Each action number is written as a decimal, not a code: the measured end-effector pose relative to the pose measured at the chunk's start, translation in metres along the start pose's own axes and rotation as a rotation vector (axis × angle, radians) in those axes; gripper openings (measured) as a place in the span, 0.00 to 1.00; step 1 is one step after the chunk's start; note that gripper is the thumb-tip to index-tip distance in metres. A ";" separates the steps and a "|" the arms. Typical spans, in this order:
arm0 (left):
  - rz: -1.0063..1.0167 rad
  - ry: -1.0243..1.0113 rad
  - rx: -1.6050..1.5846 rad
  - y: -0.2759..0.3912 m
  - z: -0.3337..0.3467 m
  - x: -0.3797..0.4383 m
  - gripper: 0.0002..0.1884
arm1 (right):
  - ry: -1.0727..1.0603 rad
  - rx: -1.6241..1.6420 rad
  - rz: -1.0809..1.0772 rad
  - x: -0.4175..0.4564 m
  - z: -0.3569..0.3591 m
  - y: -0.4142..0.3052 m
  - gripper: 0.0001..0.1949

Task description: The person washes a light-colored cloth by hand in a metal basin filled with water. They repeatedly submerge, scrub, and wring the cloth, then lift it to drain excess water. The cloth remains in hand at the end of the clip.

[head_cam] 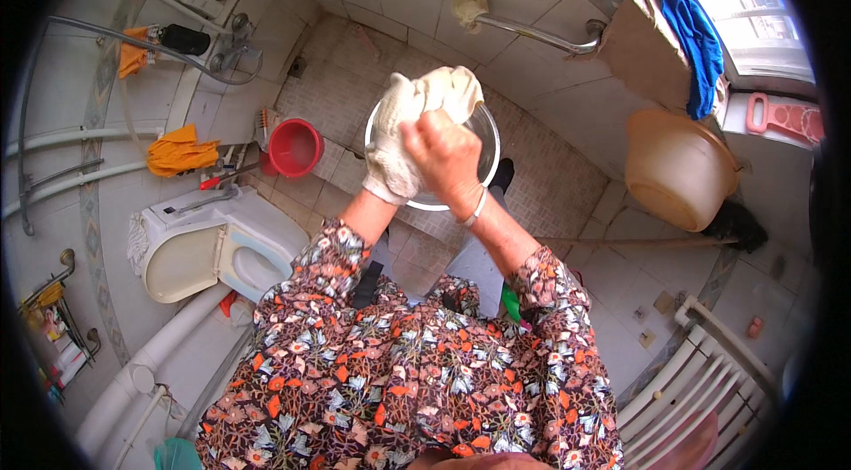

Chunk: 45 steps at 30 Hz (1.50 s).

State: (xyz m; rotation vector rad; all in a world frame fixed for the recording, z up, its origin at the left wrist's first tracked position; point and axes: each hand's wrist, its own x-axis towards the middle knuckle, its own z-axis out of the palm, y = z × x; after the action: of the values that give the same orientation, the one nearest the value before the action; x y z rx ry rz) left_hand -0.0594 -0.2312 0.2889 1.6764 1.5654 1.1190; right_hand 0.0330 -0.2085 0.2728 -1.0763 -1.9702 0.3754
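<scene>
My left hand (393,161) wears a white knit work glove (405,104), its cuff at the wrist. The glove bulges and folds at the top, so the fingers' pose under it cannot be told. My bare right hand (445,154) is curled in a fist against the glove and grips its knit. A white band circles my right wrist. Below both hands stands a round basin with a pale rim (497,138); the hands hide most of its inside.
A red bucket (296,148) stands left, near a toilet (256,264) with its lid raised. A peach plastic basin (678,171) leans at the right wall. A metal grab bar (538,33) juts from the far wall. A radiator (691,397) is at lower right.
</scene>
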 end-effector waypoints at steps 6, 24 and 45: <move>0.303 -0.103 0.444 0.021 -0.005 0.003 0.24 | 0.291 0.167 0.561 0.023 -0.006 0.100 0.22; 0.065 0.053 0.019 -0.001 -0.024 0.013 0.25 | -0.362 1.771 1.027 -0.044 -0.048 0.002 0.23; 0.087 0.034 0.180 0.008 0.021 0.006 0.26 | -0.003 -0.248 0.008 0.026 -0.013 0.061 0.16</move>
State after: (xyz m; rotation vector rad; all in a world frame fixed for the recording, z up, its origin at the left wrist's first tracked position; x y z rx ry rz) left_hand -0.0372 -0.2234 0.2868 1.8677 1.6713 1.0822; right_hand 0.0697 -0.1531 0.2584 -1.2384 -2.0540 0.1390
